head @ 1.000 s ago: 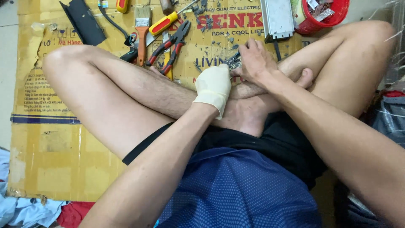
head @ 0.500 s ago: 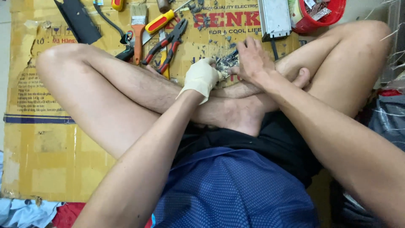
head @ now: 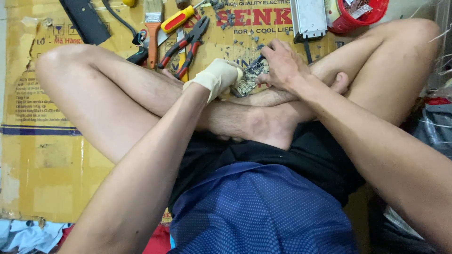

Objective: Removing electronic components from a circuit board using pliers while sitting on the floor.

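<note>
Item: circuit board point(head: 248, 81); small, greenish, studded with components; lying on the flattened cardboard sheet point(head: 56, 155) on the floor, just in front of my crossed shins, between my two hands.

Item: left hand point(head: 217, 77); wearing a pale glove; I am pressing it against the near left edge of the board, fingers curled in and gripping that edge, steadying it.

Item: right hand point(head: 281, 66); bare; fingers closed narrow on a thin dark tool point(head: 258, 59) whose tip is meeting the top of the board; what kind of tool it is I cannot tell, since most of it is hidden in my grip.

Item: grey debris point(head: 229, 19); small fragments scattered on the cardboard beyond the board.

Item: pliers point(head: 184, 44), red-handled, lying open just left of my gloved hand; screwdriver point(head: 178, 19) with red-and-yellow handle beside them; paintbrush point(head: 153, 28) with orange handle further left; all untouched.

Item: metal box point(head: 308, 18), silvery, beyond my right hand; red tub point(head: 359, 14) holding scraps, at the far right.

Step in hand, as I judge it: I am working components off the board with the tool while holding the board still.

Next move, as I judge it: calling for a firm left-hand hold and a controlled, small push of the tip, keeping it clear of the glove and my shin.
</note>
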